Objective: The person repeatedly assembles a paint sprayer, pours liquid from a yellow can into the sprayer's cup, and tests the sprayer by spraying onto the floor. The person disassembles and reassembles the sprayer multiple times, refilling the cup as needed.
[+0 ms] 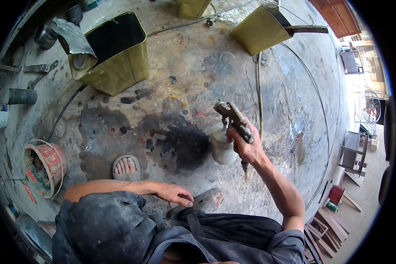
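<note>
A paint spray gun with a metal body and a pale, dusty cup is in my right hand. My fingers are wrapped round its handle, and it is held over the floor right of centre. A connector and a piece of hose hang below the handle. My left hand hangs in front of my body, near my right sandal. Nothing shows in its loosely bent fingers.
A square yellow-green tin with its top cut open stands at upper left, another tin at upper right. A red bucket sits at left. Hoses cross the stained floor. Wooden pieces lie at lower right.
</note>
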Tool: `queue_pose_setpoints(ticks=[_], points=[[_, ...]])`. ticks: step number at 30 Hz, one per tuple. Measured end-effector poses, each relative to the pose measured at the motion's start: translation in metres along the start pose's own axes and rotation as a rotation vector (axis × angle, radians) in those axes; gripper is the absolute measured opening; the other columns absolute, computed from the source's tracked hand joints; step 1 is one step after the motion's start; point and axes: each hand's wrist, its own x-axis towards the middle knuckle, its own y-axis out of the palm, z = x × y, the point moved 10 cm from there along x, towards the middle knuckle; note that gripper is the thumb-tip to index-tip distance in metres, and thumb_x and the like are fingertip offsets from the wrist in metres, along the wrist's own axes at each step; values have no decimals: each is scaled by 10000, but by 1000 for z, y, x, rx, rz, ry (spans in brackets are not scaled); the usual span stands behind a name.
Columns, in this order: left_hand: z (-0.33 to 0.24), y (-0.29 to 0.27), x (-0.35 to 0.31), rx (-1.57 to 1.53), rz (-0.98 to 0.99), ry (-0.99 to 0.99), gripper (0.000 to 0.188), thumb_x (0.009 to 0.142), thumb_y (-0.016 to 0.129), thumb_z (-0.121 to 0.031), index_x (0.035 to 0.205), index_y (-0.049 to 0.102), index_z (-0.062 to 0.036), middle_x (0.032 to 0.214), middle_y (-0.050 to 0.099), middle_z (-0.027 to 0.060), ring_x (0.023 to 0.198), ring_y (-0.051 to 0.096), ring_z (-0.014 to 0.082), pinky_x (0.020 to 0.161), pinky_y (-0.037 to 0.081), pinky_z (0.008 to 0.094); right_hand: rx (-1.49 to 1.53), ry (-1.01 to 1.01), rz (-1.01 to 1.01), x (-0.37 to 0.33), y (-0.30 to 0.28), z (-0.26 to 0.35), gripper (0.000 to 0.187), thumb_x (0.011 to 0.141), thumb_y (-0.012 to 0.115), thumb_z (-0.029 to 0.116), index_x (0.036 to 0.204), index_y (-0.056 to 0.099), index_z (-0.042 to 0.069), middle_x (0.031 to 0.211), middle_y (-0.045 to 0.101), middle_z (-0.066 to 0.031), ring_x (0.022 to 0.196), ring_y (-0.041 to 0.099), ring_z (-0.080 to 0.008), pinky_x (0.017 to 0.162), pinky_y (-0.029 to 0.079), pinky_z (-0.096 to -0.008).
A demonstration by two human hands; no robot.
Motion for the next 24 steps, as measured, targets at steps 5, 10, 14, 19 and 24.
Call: queue_pose_setpoints(ticks=[5,10,14,19,24], points=[[2,-1,1,-18,-6,12,679,1017,602,-538,1496,494,-68,1406,602,117,1149,612,204,837,593,335,-32,-32,-74,4,-9,-2,543,980,642,146,1489,492,33,1084,715,-98,952,665,-178,889,520,-325],[0,1,0,-12,10,3,688,1014,608,-537,1500,487,-65,1401,606,115,1140,612,199,838,587,333,-71,-94,-51,-3,2,3,537,979,647,147,1481,499,29,1128,714,-119,1022,668,-197,928,512,-341],[0,0,-1,-22,3,1,698,1011,609,-546,1501,486,-64,1397,608,116,1139,611,199,839,582,332,-9,-48,102,-11,14,6,567,967,663,142,1494,485,28,1129,711,-129,1015,671,-208,932,516,-349],[-1,0,-2,-11,4,5,703,1008,607,-555,1497,491,-63,1393,609,118,1136,611,201,839,582,333,5,-11,108,-11,15,9,571,950,673,129,1485,500,24,1113,717,-125,1012,665,-190,941,509,-340],[-1,0,-2,-8,-3,13,707,1007,605,-563,1493,495,-61,1380,612,120,1126,612,201,844,581,334,-32,-63,-76,-6,-11,-6,534,968,657,120,1474,513,31,1124,721,-119,1030,664,-187,941,504,-330]])
